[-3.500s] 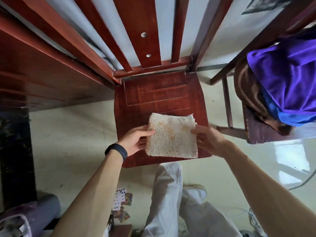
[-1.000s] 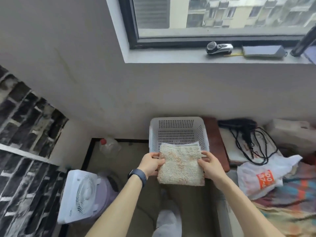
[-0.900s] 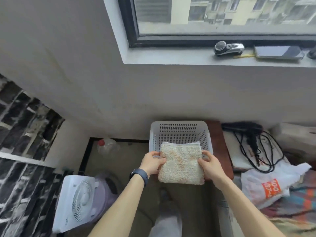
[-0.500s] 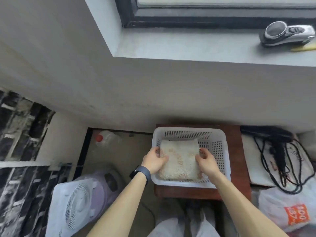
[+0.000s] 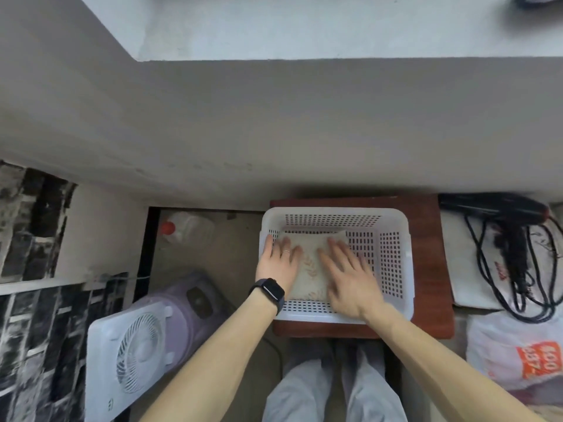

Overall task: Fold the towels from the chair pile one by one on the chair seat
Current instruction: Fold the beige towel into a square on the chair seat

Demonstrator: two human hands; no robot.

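Note:
A folded cream towel (image 5: 310,263) with a faint orange leaf pattern lies flat in the left half of a white perforated plastic basket (image 5: 393,257). My left hand (image 5: 278,263), with a black watch on the wrist, rests flat on the towel's left part with fingers spread. On the towel's right part my right hand (image 5: 347,275) lies flat, palm down and fingers spread. Neither hand grips anything. The chair and its towel pile are out of view.
The basket stands on a small reddish-brown wooden table (image 5: 432,269) against a grey wall. A white fan (image 5: 131,360) and a red-capped bottle (image 5: 182,228) are on the floor at left. A black hair dryer with cord (image 5: 511,239) and a plastic bag (image 5: 518,351) lie at right.
The towel was carried from the chair seat to the basket and lowered in. Both hands have let go of its edges and now lie flat on top of it.

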